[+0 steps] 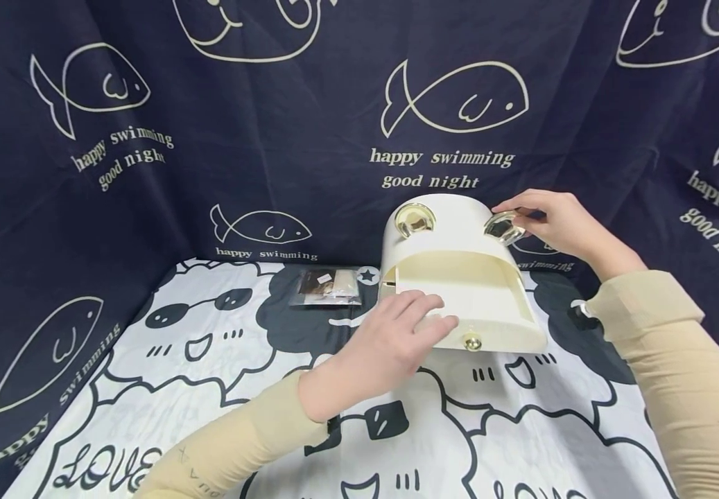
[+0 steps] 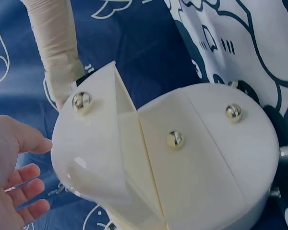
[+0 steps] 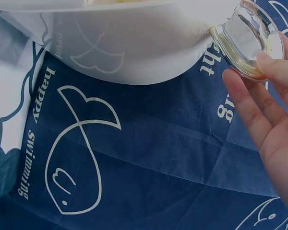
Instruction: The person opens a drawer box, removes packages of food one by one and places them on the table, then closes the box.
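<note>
A white rounded drawer box (image 1: 453, 211) stands at the back right of the cloth, its top drawer (image 1: 471, 294) pulled out. In the left wrist view that drawer's front (image 2: 93, 148) bears a shiny round knob (image 2: 82, 103). Two shiny gold ear-shaped pieces stick up from the box top. My right hand (image 1: 555, 225) pinches the right gold piece (image 3: 245, 40) between thumb and fingers. Beside the drawer's left side is my left hand (image 1: 390, 339), its fingers loosely bent and holding nothing. The left gold piece (image 1: 415, 220) is untouched.
A clear plastic packet (image 1: 328, 286) with dark and pale contents lies left of the box. Dark blue printed fabric (image 1: 272, 152) hangs close behind the box. Black-and-white patterned cloth (image 1: 197, 423) covers the table.
</note>
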`<state>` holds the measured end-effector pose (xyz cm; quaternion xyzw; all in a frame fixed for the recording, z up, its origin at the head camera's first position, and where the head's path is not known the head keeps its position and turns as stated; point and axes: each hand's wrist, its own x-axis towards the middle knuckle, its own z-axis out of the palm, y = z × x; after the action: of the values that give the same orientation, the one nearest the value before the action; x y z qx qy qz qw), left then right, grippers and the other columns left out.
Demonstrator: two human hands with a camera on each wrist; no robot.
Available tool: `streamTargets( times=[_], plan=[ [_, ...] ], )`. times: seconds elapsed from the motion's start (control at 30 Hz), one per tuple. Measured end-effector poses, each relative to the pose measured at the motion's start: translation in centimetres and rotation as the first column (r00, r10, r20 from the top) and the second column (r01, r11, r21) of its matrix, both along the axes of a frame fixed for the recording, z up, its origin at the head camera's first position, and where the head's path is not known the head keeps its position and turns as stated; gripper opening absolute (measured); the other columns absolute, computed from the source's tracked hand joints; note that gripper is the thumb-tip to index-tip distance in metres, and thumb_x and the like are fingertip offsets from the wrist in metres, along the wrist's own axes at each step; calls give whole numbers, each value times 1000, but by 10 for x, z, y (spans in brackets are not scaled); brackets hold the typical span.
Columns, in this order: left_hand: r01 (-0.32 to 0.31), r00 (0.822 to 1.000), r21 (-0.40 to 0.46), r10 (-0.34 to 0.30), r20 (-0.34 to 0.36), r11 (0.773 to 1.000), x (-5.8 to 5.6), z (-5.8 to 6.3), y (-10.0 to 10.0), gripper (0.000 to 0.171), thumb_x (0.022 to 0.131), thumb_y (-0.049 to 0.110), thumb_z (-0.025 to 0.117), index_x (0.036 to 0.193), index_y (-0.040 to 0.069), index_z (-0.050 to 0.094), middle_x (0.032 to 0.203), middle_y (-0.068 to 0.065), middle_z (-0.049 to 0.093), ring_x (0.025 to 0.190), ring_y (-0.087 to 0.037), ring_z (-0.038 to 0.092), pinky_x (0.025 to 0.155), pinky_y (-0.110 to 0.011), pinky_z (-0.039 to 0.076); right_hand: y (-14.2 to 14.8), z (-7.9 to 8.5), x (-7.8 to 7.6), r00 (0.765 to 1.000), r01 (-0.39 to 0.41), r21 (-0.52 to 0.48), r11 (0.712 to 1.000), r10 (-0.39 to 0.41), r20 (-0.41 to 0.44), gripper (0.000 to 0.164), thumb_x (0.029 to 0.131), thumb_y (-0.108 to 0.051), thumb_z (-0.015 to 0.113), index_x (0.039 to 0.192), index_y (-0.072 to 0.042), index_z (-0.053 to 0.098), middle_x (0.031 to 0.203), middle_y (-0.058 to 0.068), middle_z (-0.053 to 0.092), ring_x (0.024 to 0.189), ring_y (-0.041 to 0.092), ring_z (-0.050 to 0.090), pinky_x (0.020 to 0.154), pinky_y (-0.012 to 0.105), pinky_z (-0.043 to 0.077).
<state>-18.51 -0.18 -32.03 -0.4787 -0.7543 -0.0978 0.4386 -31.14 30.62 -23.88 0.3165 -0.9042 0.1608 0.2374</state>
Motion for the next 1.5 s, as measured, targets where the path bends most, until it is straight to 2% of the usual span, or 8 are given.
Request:
streamTargets(
  times=[0.2,0.4,0.57,0.67,0.8,1.03,1.3,1.5],
  plan=[
    [-12,993,-8,11,-118,1000,0,-9,11,25,89,9,53,110,20,63,114,-5,60,104,-22,54,85,-30,45,-2,-1,0,1000,19,5,1000,-19,-3,35,78,8,66,104,-15,72,94,1,70,77,-3,50,70,13,37],
    [1,969,-11,-4,-248,1000,-3,-19,21,23,89,12,55,108,22,63,110,-2,61,98,-21,56,80,-28,45,0,-6,-1,1000,5,-24,1000,-6,-19,33,78,9,66,103,-13,72,93,2,69,74,-5,47,66,12,35],
    [14,945,20,-7,-326,1000,3,-10,26,16,89,13,57,99,22,65,103,1,62,91,-15,57,74,-24,44,1,-7,-3,1000,1,-52,999,-2,-18,34,77,10,66,102,-13,73,92,3,69,74,-7,49,62,9,36],
    [14,922,38,2,-387,999,7,-3,28,14,89,13,57,94,22,65,98,2,62,88,-13,56,70,-21,43,1,-7,-3,1000,11,-59,998,-11,-2,35,77,10,66,102,-13,73,92,3,70,76,-6,53,63,7,36],
    [11,898,47,11,-440,999,6,-2,32,13,89,12,53,90,20,63,95,3,61,86,-13,55,68,-22,42,1,-7,-3,1000,26,-70,997,-25,12,34,78,9,65,103,-13,73,94,4,70,78,-3,55,63,7,37],
    [-11,887,40,28,-461,999,5,-6,37,12,90,14,52,89,19,62,95,4,60,88,-13,54,71,-22,42,0,-8,-3,1000,13,-107,994,-11,24,30,79,7,67,101,-13,74,94,7,70,76,-9,51,62,8,36],
    [-42,890,0,37,-454,999,4,-14,42,9,90,19,53,91,19,62,96,4,60,91,-13,54,73,-24,40,-1,-9,-2,1000,11,-105,994,-10,5,31,78,8,66,99,-13,74,93,7,70,72,-6,49,60,10,36],
    [-71,898,-57,39,-438,996,2,-17,43,15,92,17,49,92,18,64,99,3,61,91,-13,54,72,-24,41,-1,-8,-3,1000,-9,-90,996,8,-18,31,78,9,66,99,-11,74,90,5,69,68,-3,46,57,11,35]
  ],
)
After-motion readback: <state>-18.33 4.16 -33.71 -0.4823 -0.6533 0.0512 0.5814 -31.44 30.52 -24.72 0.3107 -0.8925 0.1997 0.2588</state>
